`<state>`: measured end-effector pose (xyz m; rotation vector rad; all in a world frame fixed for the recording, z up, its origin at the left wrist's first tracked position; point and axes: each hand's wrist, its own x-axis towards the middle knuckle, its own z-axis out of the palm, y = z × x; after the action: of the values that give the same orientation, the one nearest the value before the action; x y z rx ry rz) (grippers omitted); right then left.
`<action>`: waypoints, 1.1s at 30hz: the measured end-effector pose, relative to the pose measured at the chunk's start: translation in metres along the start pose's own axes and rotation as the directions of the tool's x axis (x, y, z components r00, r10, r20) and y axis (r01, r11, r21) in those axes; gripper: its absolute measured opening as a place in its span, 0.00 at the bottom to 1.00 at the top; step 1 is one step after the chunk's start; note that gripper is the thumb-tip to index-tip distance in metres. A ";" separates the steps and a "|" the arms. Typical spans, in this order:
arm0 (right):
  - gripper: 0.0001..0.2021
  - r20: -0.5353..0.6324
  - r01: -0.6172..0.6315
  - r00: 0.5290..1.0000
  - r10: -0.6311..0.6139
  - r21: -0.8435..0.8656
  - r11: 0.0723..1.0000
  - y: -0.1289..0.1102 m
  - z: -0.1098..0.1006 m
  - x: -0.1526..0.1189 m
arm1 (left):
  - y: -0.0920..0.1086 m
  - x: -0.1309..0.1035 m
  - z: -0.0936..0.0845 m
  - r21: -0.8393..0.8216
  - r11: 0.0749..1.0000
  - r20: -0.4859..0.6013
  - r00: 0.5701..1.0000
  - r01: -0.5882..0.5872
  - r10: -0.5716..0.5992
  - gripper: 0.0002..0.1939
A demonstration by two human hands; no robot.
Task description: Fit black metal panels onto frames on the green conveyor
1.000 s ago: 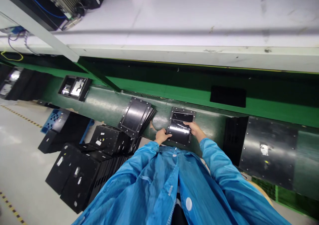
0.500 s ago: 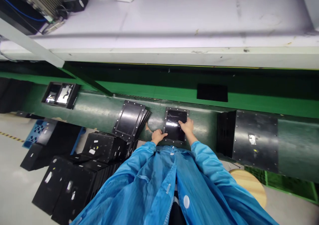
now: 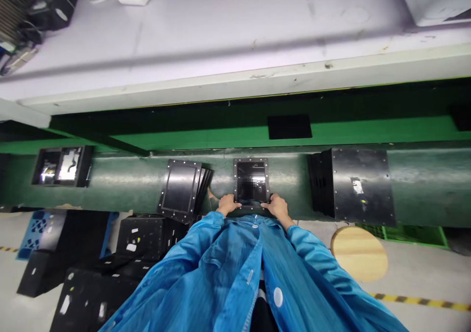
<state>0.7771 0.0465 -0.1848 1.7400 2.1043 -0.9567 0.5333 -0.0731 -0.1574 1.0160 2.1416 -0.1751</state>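
Note:
A glossy black panel with a studded dark frame [image 3: 252, 175] lies face up on the green bench, close in front of me. My left hand [image 3: 228, 204] grips its near left corner, thumb over the frame and fingers curled at the side. At the near right corner my right hand [image 3: 277, 207] holds it the same way. To the left, a leaning stack of similar framed panels [image 3: 181, 187] rests at the bench edge. Farther right stands a stack of black plates [image 3: 362, 185] with a white label on top.
A white shelf [image 3: 206, 42] runs above the green bench [image 3: 121, 177]. An open black box [image 3: 62, 166] sits far left. Black cases [image 3: 142, 236] stand on the floor at left; a round wooden stool [image 3: 359, 253] and green crate [image 3: 415, 235] are at right.
My right hand has moved from the panel's glossy face down to its near right corner. My left hand stays at the near left corner. The camera view has turned and shifted right.

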 end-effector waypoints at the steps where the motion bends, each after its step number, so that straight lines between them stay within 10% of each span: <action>1: 0.21 -0.014 -0.012 1.000 0.013 0.047 0.999 0.003 0.002 -0.001 | 0.000 0.000 0.001 -0.008 1.000 0.003 1.000 0.011 -0.011 0.20; 14: 0.18 -0.055 -0.155 0.984 0.168 0.185 0.970 0.000 0.007 -0.001 | 0.002 0.005 0.004 -0.124 0.985 -0.034 0.992 0.118 -0.123 0.19; 26: 0.18 0.040 0.038 0.998 -0.041 0.086 0.996 0.010 0.008 -0.008 | -0.022 -0.017 0.011 -0.021 0.999 0.068 0.997 0.046 -0.045 0.20; 33: 0.30 -0.299 0.295 0.927 -0.228 0.201 0.934 -0.060 -0.057 0.088 | 0.013 0.058 -0.060 -0.196 0.958 -0.426 0.898 -0.209 0.109 0.31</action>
<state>0.7095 0.1460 -0.1728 1.8216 2.5431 -1.1470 0.4848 -0.0045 -0.1513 1.1569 2.3622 0.4041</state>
